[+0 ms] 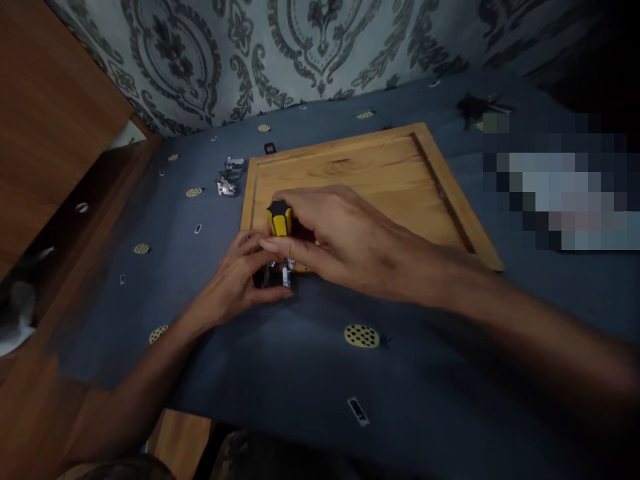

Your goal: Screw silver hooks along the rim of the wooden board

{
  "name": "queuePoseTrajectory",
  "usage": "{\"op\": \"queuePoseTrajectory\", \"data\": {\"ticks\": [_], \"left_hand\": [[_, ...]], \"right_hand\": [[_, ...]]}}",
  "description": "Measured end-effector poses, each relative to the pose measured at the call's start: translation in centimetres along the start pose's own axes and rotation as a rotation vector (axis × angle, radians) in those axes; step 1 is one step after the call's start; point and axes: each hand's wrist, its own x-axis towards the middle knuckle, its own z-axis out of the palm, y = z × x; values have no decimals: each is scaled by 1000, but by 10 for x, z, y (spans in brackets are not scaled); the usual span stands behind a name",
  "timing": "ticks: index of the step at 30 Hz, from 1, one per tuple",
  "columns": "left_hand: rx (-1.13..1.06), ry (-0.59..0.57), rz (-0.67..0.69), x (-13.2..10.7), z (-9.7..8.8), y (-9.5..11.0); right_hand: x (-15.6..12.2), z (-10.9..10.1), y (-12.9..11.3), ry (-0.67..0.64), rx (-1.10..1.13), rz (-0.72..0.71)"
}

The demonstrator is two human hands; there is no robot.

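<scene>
My right hand (340, 233) is closed around the yellow and black handle of a screwdriver (281, 220), held upright over the near left corner of a wooden cabinet door (320, 167). The screwdriver's tip is hidden behind my fingers. Below it, a metal hinge (287, 273) shows at the door's near edge. My left hand (240, 273) grips around this hinge, its thumb on the near side and its other fingers over the top. The door lies flat with its recessed panel facing up.
Several loose metal hinges (228, 179) lie left of the door. A small black piece (270, 148) sits behind its far left corner. Farther back at the right is a dark object (480, 109). Blue cloth with pineapple prints (300, 380) covers the surface; patterned wallpaper (320, 47) rises behind.
</scene>
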Motion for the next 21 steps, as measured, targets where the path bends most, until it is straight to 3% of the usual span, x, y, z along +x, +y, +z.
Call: {"op": "queuePoseTrajectory", "data": {"ticks": [16,21], "left_hand": [[7,-13,-3,2,-2,3],[19,-30,-22,3,-3,2]], "right_hand": [[3,-8,8,-67,2,-29],[5,-15,-4,-3,70,64]]}}
